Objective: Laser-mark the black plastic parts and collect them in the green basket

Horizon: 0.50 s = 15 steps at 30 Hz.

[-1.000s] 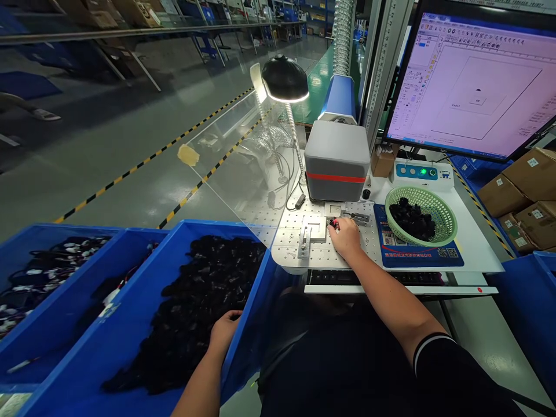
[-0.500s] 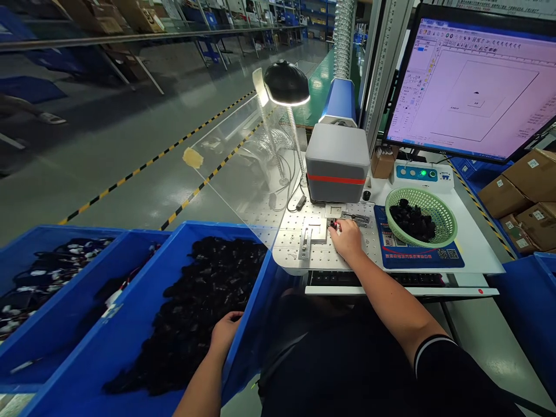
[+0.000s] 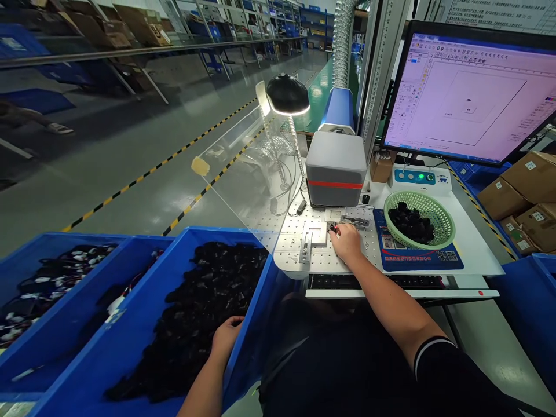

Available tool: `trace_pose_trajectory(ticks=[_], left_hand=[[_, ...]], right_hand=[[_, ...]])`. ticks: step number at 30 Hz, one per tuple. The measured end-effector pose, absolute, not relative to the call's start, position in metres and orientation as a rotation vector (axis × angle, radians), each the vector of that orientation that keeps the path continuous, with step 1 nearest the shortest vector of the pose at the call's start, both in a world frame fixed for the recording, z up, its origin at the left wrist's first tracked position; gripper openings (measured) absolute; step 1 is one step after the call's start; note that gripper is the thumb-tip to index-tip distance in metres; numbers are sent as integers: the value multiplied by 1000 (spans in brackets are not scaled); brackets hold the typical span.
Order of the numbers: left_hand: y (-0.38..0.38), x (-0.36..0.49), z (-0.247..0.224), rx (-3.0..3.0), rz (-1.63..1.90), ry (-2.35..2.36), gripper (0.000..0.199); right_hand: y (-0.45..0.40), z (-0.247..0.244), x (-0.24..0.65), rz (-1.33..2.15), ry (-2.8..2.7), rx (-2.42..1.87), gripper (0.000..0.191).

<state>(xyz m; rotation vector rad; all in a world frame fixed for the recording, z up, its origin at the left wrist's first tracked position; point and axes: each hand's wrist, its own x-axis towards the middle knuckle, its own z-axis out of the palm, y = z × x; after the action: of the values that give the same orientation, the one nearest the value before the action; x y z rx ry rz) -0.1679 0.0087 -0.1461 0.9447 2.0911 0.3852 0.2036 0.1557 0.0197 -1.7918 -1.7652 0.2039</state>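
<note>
Near the boxy grey machine (image 3: 336, 168), our right hand (image 3: 347, 242) pinches a small black part (image 3: 331, 227), best held level; our left hand's (image 3: 226, 339) grip is unclear.

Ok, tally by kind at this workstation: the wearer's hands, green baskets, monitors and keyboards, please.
Left hand, right hand: 2
Green plastic basket: 1
Monitor: 1
Keyboard: 1
Total: 5

Head-height view, forward and downward.

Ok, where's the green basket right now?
In the head view's right half, the basket sits on the blue mat, right of the right hand, below the monitor.
</note>
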Motion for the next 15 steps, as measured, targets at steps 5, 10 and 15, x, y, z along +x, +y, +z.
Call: trace_pose_trajectory(ticks=[5,10,15], left_hand=[[8,-168,-144,964,383,2078,24],[9,-167,-143,975,394,2084,23],[10,-166,-143,997,397,2103,21]], right_hand=[[146,24,209,234,-1747,-1785,18],[103,17,227,256,-1766,-1693,17],[28,13,241,248,-1798,-1422,13]])
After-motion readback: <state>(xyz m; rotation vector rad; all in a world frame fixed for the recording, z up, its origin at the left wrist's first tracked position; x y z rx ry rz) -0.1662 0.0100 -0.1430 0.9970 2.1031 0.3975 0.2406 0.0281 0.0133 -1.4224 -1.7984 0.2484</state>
